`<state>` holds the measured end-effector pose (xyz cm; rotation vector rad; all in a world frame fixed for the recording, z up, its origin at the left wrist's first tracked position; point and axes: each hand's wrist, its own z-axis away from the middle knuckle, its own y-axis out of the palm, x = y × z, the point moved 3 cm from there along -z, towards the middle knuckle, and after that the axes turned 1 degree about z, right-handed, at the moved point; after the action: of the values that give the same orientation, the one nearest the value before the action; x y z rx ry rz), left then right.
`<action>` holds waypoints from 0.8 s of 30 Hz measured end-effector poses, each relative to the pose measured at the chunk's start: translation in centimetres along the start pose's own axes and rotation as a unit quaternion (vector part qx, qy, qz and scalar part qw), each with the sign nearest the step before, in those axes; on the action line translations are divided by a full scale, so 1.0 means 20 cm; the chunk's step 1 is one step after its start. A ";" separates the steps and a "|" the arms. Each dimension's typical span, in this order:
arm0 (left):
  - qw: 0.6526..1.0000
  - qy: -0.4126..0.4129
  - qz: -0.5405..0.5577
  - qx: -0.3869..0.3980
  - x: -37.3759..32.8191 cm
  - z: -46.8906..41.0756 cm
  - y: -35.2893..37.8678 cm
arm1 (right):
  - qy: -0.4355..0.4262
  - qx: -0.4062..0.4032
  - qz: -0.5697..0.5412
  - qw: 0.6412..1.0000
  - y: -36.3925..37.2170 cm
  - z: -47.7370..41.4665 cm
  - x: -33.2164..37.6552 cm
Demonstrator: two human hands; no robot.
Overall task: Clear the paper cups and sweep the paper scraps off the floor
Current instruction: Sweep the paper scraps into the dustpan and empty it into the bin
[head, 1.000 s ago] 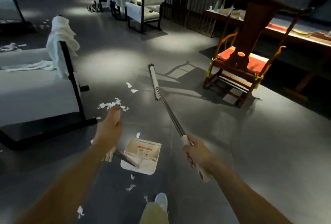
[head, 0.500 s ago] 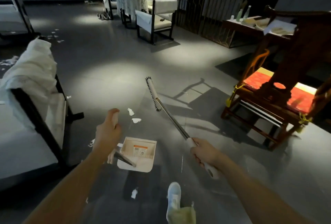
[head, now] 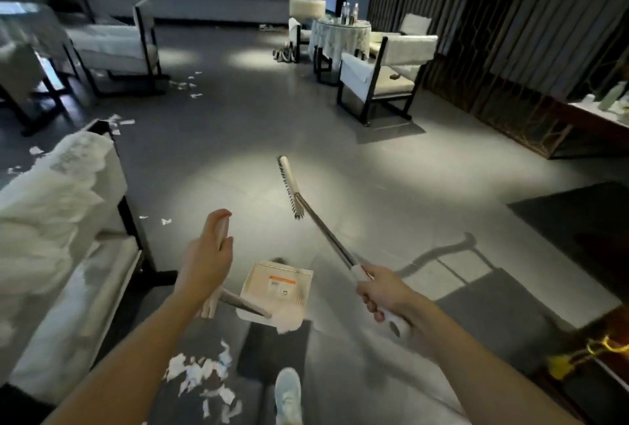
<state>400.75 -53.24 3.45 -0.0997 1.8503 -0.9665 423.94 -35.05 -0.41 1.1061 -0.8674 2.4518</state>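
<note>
White paper scraps [head: 204, 377] lay in a loose heap on the grey floor [head: 238, 138], at the near edge of the view, just right of your left forearm and beside your shoe [head: 288, 394]. Smaller scraps lay well apart from that heap: two pieces ahead of your left hand, and more beyond the white-draped seat [head: 51, 207] on your left.

1. Your left hand [head: 207, 254] was clamped on the upright handle of the dustpan [head: 275, 292]. The fingers curled round the pale top of the handle, thumb uppermost. The forearm reached in from the lower left. The tray of the dustpan hung below and to the right of that hand, forward of the heap and not touching it.

2. Your right hand [head: 384, 295] was closed round the white grip of the broom [head: 289, 186], knuckles up, with the butt of the grip showing below the fist. The metal shaft ran up and to the left from the hand to the brush head, bristles facing left. The head pointed away from the heap, well apart from it. Contact between bristles and floor could not be determined.

An armchair [head: 381, 74] stood farther off to the right.
</note>
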 end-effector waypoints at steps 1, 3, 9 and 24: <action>1.000 -0.002 -0.001 0.000 0.02 -0.18 0.06 | -0.007 0.005 -0.003 1.000 -0.03 -0.17 0.09; 1.000 -0.002 0.001 0.005 0.04 -0.54 0.18 | -0.013 0.015 -0.009 1.000 -0.08 -0.50 0.26; 1.000 -0.002 -0.006 -0.001 -0.02 -1.50 0.40 | -0.021 0.050 -0.004 0.999 -0.28 -1.37 0.83; 0.992 -0.102 -0.027 -0.067 0.19 -3.83 0.81 | -0.041 0.107 0.055 0.992 -0.67 -3.67 2.11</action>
<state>342.89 -0.37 3.56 -0.3211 1.7295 -0.8354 361.53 23.77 -1.21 1.2702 -0.7184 2.6566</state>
